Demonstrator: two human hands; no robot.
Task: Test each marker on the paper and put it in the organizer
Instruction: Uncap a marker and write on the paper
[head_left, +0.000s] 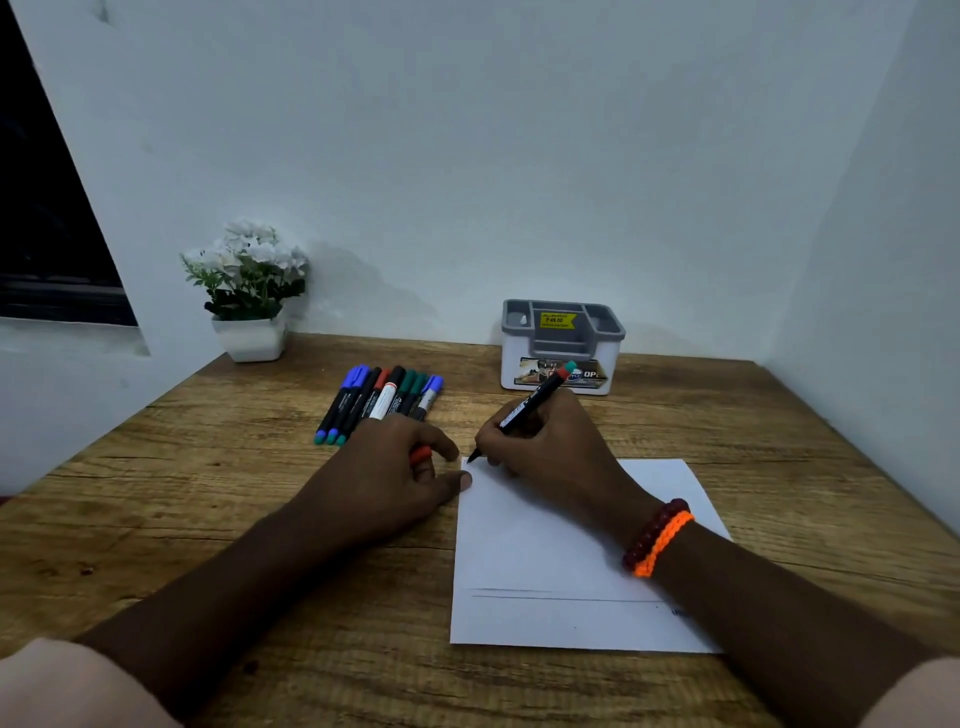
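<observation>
While the right hand (540, 447) is held over the top-left corner of the paper (566, 551), its fingers (491, 441) are clamped on a black marker with a red end (530, 402), whose tip is set at the sheet's corner edge. A red cap (421, 455) is gripped in the curled fingers of the left hand (395, 473) (thumb resting at the paper's left edge). Beyond the left fingers, a row of capped markers (382, 402) is laid on the tabletop (260, 519). Beyond the right fingers, the organizer (561, 345) is stood against the wall.
</observation>
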